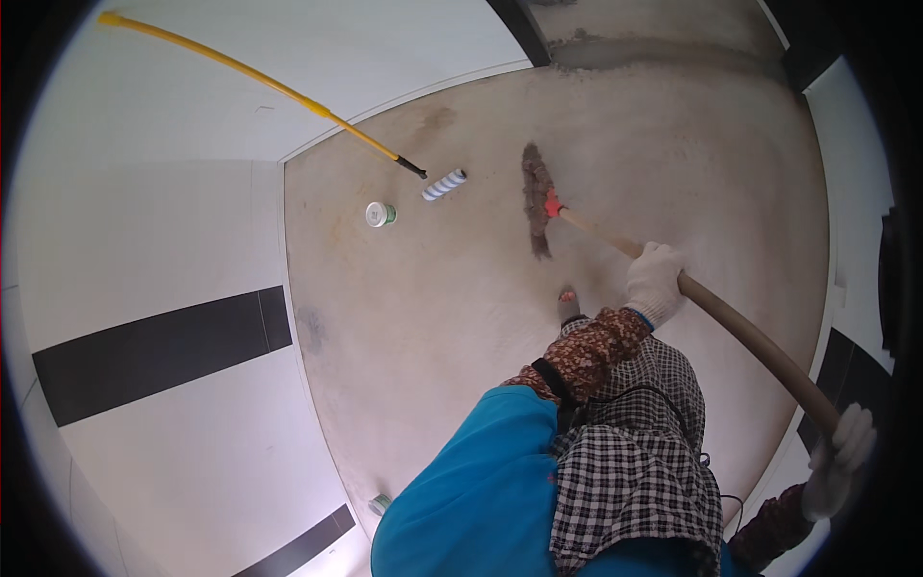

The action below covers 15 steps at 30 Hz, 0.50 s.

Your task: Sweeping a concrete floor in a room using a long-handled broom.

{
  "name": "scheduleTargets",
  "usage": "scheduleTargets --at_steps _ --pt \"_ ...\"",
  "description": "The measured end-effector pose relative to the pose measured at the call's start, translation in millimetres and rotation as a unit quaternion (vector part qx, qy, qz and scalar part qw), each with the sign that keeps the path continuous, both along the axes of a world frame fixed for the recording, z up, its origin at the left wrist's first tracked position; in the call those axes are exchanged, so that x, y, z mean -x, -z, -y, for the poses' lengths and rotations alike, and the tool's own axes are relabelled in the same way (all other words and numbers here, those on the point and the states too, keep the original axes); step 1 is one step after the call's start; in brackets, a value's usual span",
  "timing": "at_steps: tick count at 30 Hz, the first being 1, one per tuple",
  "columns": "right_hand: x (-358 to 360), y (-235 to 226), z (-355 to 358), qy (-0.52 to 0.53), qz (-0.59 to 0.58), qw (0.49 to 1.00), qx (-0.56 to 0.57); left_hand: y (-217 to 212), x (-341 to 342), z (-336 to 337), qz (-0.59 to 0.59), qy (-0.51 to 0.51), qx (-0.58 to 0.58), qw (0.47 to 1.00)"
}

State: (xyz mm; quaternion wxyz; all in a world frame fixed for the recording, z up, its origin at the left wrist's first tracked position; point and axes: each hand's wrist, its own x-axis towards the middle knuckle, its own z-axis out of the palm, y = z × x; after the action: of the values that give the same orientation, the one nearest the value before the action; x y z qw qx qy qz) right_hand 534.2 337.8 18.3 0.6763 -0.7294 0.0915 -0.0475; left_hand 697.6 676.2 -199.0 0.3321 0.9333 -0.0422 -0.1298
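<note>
A long-handled broom [760, 346] slants across the floor in front of me. Its wide, fuzzy grey-brown head [536, 202] rests on the floor, joined to the pole by a red socket. My left hand [656, 286], in a white knit glove, is closed around the lower part of the pole. Higher up, at the pole's top end, my gloved right hand [838, 464] grips it out to my right side. Part of the right hand's grip is hidden in the dim edge of the view.
A yellow extension pole [260, 77] leans against the white wall at the far left. Near its black tip lies a striped roller sleeve [444, 185], with a white-lidded tub [380, 213] beside it. Another small container [380, 503] stands by the left wall. A doorway threshold [663, 54] lies ahead.
</note>
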Motion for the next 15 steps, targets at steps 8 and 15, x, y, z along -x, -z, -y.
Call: scheduleTargets --at_steps 8,15 --pt "-139.0 134.0 -297.0 -0.293 -0.200 0.882 -0.311 146.2 121.4 -316.5 -0.076 -0.130 -0.183 0.971" --pt "-164.9 159.8 -445.6 -0.350 -0.198 0.896 -0.188 216.5 132.9 -461.7 -0.208 -0.183 -0.042 0.960"
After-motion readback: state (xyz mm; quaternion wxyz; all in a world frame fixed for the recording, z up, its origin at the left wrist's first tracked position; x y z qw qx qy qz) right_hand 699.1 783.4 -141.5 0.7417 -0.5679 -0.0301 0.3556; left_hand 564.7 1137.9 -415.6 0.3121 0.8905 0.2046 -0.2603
